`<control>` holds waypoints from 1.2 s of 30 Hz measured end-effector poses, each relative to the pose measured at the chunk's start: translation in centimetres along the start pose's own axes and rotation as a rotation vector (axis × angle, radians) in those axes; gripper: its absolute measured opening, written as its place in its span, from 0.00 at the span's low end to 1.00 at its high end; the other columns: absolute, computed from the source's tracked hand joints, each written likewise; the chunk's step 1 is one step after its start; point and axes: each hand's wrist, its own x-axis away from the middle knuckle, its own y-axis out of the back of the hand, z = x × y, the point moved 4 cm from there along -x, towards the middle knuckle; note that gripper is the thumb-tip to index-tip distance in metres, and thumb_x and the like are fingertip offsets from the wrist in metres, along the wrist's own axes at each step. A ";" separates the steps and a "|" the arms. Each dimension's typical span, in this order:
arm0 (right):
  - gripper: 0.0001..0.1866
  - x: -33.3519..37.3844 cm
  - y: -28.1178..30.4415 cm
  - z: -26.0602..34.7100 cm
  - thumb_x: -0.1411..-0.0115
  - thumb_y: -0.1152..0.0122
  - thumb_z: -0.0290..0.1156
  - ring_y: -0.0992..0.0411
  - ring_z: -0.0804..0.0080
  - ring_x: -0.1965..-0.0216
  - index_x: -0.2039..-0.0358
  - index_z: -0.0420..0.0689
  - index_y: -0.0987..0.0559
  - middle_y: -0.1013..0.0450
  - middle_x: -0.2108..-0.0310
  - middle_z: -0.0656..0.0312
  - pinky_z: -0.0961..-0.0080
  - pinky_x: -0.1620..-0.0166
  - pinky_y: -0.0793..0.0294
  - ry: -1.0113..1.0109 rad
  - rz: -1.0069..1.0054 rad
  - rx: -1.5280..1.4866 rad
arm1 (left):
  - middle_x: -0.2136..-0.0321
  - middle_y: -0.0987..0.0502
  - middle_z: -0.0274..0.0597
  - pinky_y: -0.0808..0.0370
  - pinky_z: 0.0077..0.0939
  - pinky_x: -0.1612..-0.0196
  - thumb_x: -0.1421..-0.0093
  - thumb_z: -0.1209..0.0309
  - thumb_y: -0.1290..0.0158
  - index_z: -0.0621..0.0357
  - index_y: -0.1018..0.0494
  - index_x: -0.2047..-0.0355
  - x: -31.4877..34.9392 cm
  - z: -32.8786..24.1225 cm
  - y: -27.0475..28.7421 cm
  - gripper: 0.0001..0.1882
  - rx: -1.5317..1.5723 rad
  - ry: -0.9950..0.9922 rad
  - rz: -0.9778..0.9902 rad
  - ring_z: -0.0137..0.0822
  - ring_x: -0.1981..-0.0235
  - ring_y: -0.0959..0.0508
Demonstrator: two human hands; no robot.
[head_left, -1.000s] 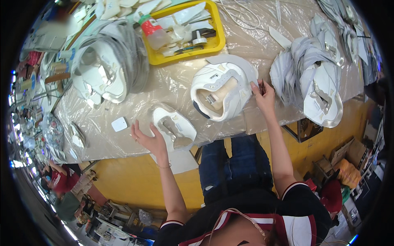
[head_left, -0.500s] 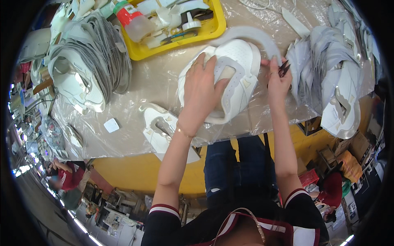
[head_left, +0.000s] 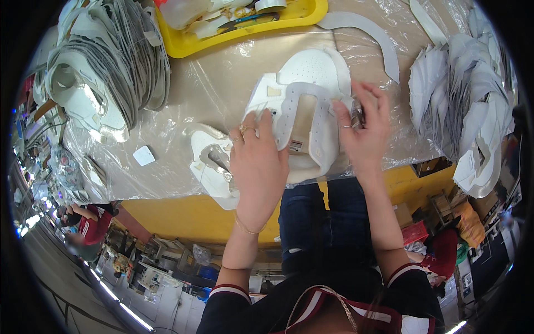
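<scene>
The upper [head_left: 324, 119] lies at the middle of the table [head_left: 211, 89], near its front edge, toe pointing away from the person. The left hand [head_left: 258, 167] has its fingers extended over the upper's left side; whether it grips cannot be determined. The right hand [head_left: 366, 125] is at the right side, fingers bent and thumb spread from them; a dark object [head_left: 360, 116] sits partly hidden within, type and hold indeterminate. A second upper [head_left: 201, 170] lies flat just left of the left hand. Beyond the toe: curved grey strip [head_left: 374, 37] and yellow tray [head_left: 245, 36]. Outermost: left stack [head_left: 111, 72], white card [head_left: 144, 156], right stack [head_left: 461, 94].
</scene>
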 end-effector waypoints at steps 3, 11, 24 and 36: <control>0.19 0.3 -1.9 0.3 0.46 0.32 0.34 0.26 0.63 0.62 0.54 0.42 0.21 0.31 0.54 0.54 0.73 0.61 0.25 -0.080 0.141 -0.022 | 0.49 0.30 0.57 0.33 0.48 0.43 0.45 0.59 0.39 0.60 0.33 0.44 1.3 -0.3 -0.1 0.32 0.014 0.080 0.121 0.59 0.47 0.30; 0.09 1.6 -3.1 -0.1 0.50 0.33 0.18 0.25 0.65 0.65 0.67 0.42 0.21 0.25 0.63 0.58 0.75 0.65 0.26 0.131 0.259 -0.193 | 0.51 0.29 0.55 0.31 0.43 0.50 0.44 0.65 0.40 0.64 0.30 0.49 -1.5 1.4 0.8 0.25 0.227 -0.093 -0.066 0.55 0.50 0.29; 0.13 1.7 -1.6 -0.2 0.58 0.32 0.18 0.25 0.65 0.67 0.70 0.47 0.20 0.23 0.65 0.62 0.72 0.66 0.26 0.487 0.211 -0.077 | 0.67 0.23 0.45 0.30 0.29 0.58 0.44 0.69 0.39 0.63 0.23 0.59 -8.1 1.8 -1.7 0.14 0.491 -0.141 -0.017 0.38 0.63 0.25; 0.15 -0.1 1.1 3.9 0.61 0.31 0.23 0.25 0.70 0.69 0.69 0.46 0.21 0.22 0.67 0.62 0.74 0.69 0.31 0.679 0.175 -0.260 | 0.74 0.25 0.31 0.32 0.16 0.68 0.36 0.66 0.45 0.61 0.31 0.63 -5.5 2.2 3.6 0.11 1.101 -0.044 0.418 0.17 0.70 0.32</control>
